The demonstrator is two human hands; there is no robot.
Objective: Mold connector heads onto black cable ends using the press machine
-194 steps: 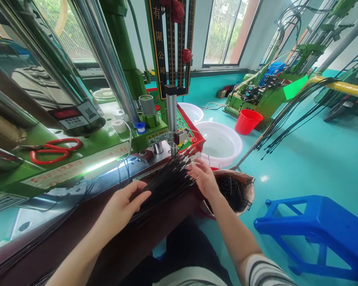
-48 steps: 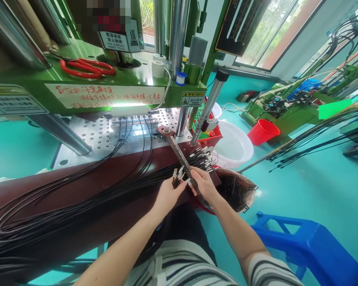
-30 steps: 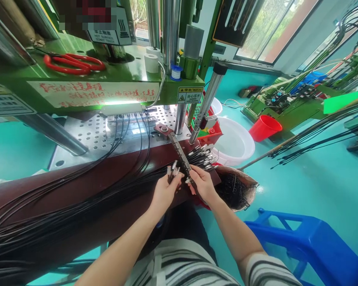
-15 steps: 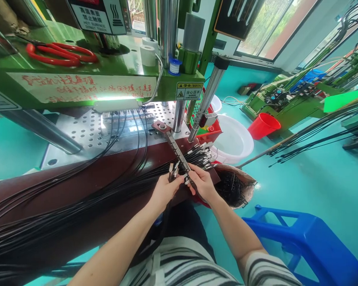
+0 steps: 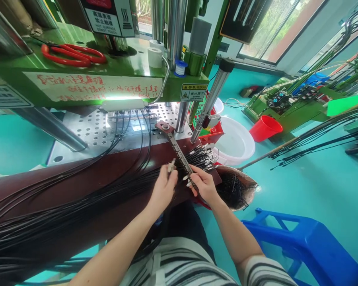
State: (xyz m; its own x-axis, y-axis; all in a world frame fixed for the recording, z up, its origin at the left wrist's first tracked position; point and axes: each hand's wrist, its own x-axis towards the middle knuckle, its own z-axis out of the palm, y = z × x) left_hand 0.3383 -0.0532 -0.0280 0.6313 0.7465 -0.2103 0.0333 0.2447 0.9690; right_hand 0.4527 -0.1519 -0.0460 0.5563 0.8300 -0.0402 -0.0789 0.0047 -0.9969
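My left hand (image 5: 164,190) is closed on a few black cable ends with metal tips (image 5: 170,165), held upright over the dark red bench edge (image 5: 107,174). Just to its right, my right hand (image 5: 204,185) pinches more metal-tipped cable ends (image 5: 187,180) beside a hinged metal bar (image 5: 179,153). A thick bundle of black cables (image 5: 62,214) runs left along the bench, and its loose tips (image 5: 201,155) fan out past the bar.
The green press (image 5: 113,85) stands over a perforated steel plate (image 5: 89,133), with red scissors (image 5: 73,55) on top. White basins (image 5: 237,143), a red bucket (image 5: 265,128) and a blue stool (image 5: 304,246) stand on the teal floor. A basket of black parts (image 5: 235,190) sits beside my right wrist.
Both hands went from spreading the cable bundle to pinching cable ends by the bar. In the last half second fewer tips show above my left hand.
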